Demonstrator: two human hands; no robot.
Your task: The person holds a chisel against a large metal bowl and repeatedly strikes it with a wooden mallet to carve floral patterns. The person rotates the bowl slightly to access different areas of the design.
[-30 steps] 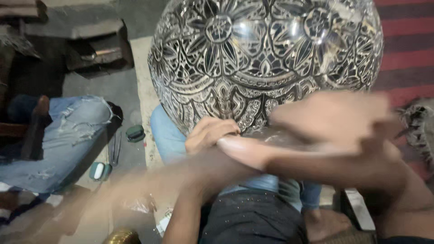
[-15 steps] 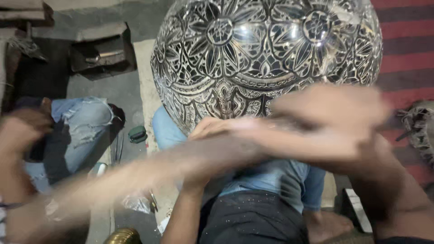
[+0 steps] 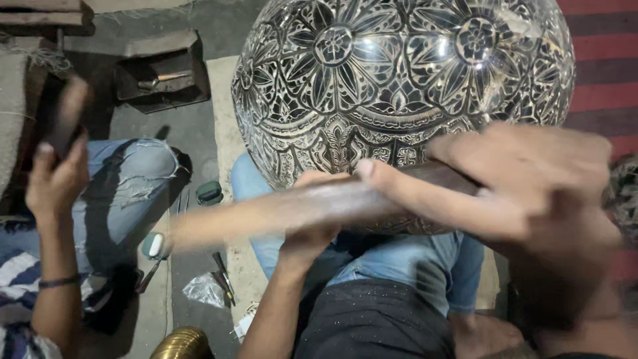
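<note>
A large round metal vessel (image 3: 405, 86), engraved all over with flowers, rests against my blue-jeaned legs. My left hand (image 3: 312, 223) is a closed fist pressed to its lower face; anything inside the fist is hidden. My right hand (image 3: 531, 193), blurred by motion, grips a long brown wooden handle (image 3: 292, 209). The handle stretches left across my left hand, and its far end is smeared.
Another person sits at the left in torn jeans (image 3: 126, 193), their raised hand (image 3: 56, 179) holding a dark flat object (image 3: 63, 119). Small tools (image 3: 222, 272), a green lid (image 3: 209, 193) and a plastic scrap (image 3: 203, 289) lie on the floor. A dark metal tray (image 3: 163, 80) stands behind, with a red striped rug (image 3: 605, 73) at the right.
The wooden handle has swung up from the lower left and now lies nearly level. The other person's hand has come into view at the left and risen. My left fist has stayed put.
</note>
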